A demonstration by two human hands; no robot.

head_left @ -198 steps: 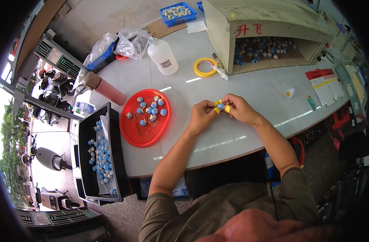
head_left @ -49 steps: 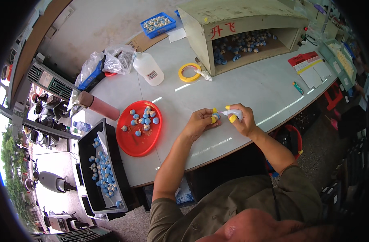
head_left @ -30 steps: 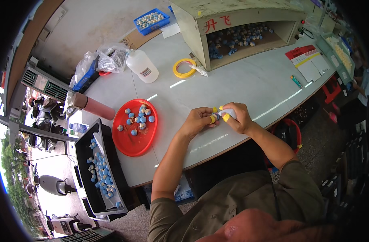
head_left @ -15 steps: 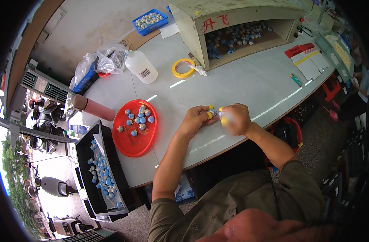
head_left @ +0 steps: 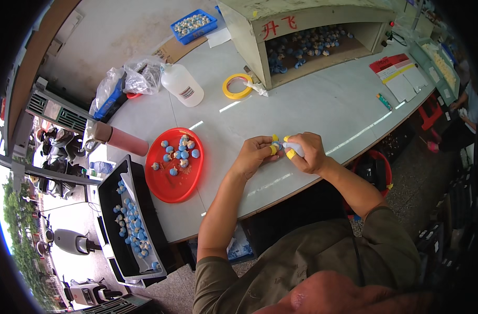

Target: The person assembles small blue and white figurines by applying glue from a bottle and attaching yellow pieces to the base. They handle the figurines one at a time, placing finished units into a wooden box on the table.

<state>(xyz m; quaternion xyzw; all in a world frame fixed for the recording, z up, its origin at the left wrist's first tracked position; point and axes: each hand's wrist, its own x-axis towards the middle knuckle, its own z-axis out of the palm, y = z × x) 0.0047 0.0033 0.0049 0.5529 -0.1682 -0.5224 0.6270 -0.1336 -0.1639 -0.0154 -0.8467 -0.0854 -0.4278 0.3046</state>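
My left hand is closed in a pinch on a small blue figurine piece, mostly covered by its fingers. Close on its right, my right hand grips a small whitish squeeze bottle, whose narrow end points at the piece. Whether the tip touches it I cannot tell. Yellow covers wrap several fingertips of both hands. Left of my hands, a round red tray carries several blue-and-cream figurine pieces. More such pieces lie in a black bin by the table's left edge.
A greenish box-shaped cabinet with several blue pieces inside stands at the back. Yellow tape, a large clear bottle and a pink flask are on the grey table. A blue basket sits farther back; a person is at far right.
My right hand, smeared by motion before, now shows sharply, with the squeeze bottle visible in its grip. My left hand keeps its pinch in nearly the same place.
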